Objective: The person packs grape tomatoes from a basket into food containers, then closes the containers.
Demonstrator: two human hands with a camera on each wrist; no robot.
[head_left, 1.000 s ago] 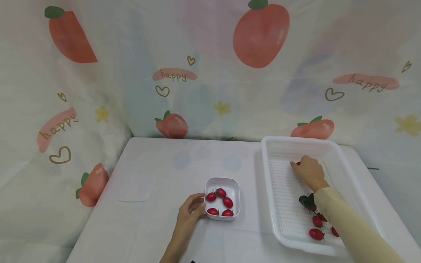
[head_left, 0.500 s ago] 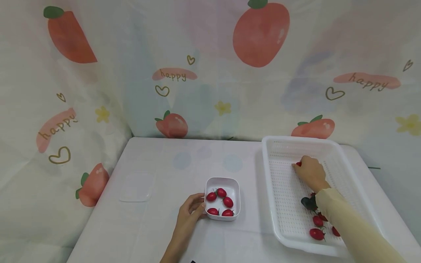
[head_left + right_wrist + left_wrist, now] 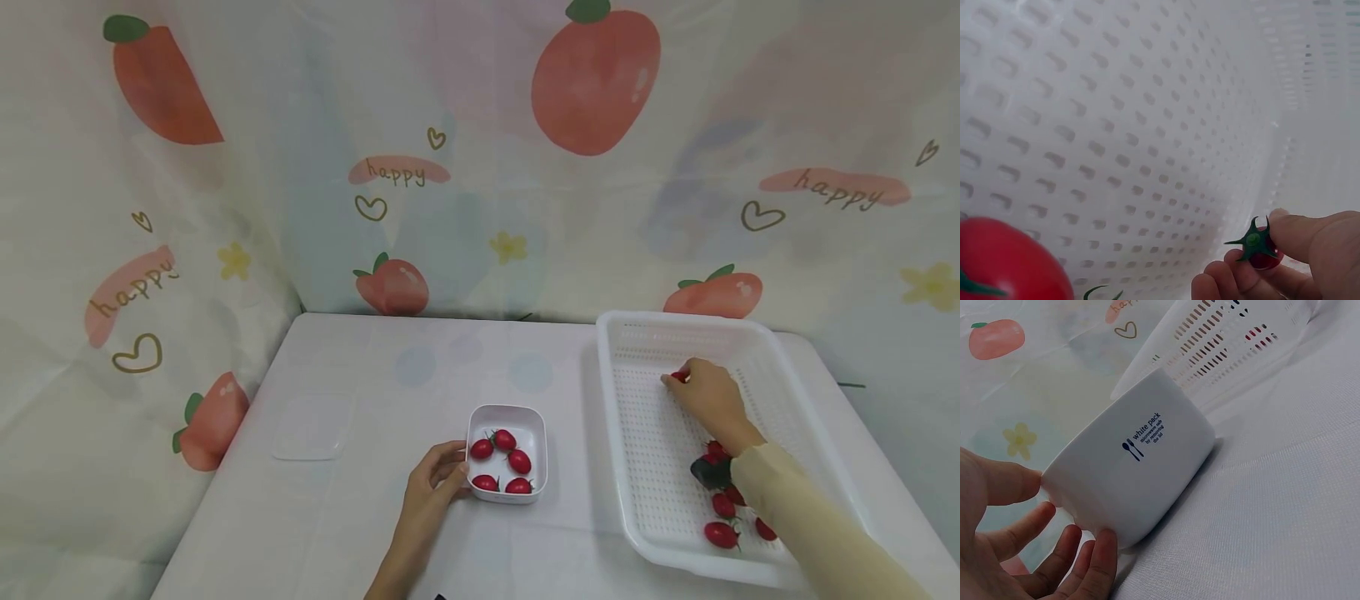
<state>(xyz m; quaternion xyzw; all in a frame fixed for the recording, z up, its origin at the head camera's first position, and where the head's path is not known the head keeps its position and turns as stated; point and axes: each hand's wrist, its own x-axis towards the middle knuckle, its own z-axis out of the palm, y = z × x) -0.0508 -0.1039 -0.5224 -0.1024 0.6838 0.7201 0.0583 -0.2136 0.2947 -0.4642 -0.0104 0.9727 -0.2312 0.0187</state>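
Observation:
My left hand holds the left side of a small white plastic container, thumb at the rim and fingertips against the wall. Several red cherry tomatoes lie inside it in the head view. Over at the right, my right hand reaches into a large white perforated basket. Between thumb and fingers it pinches a cherry tomato, whose green calyx faces the wrist camera. More cherry tomatoes lie on the basket floor near the forearm, partly covered by the sleeve; one tomato looms close in the right wrist view.
A clear flat lid lies on the white table to the left. The basket's raised rim surrounds the right hand. Behind the table hangs a fruit-printed cloth.
The right hand stays in the same part of the basket, its wrist and forearm shifting slightly right, so more of the tomatoes beside the wrist show. The left hand and container have not moved.

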